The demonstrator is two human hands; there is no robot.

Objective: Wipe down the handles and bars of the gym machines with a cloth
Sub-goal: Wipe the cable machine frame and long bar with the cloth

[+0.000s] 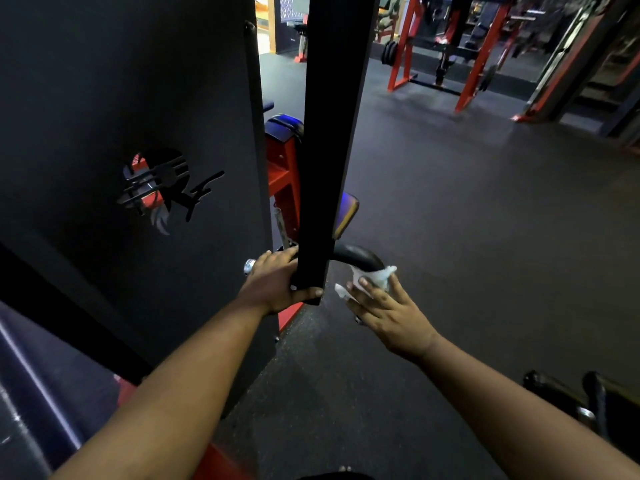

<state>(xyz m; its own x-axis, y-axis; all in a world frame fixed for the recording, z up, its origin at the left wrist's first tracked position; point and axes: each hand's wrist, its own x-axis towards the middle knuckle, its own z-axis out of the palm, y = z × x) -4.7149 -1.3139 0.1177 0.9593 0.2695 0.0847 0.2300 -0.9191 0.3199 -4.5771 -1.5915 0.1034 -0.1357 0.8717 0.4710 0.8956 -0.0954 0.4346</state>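
A black hanging bar (329, 140) of a gym machine drops from the top of the view to mid-frame. My left hand (277, 282) grips its lower end, thumb wrapped across the front. A curved black handle (358, 256) sticks out to the right behind the bar's lower end. My right hand (384, 310) presses a crumpled white cloth (372, 277) against the handle's outer end, fingers spread over it. A chrome end cap (248, 266) shows just left of my left hand.
A large black shroud panel (138, 133) with a cut-out logo fills the left. Red frame and blue pads (284, 161) sit behind the bar. Dark rubber floor (485, 237) spreads to the right, with red racks (450, 57) far back. Black rollers (571, 396) lie at lower right.
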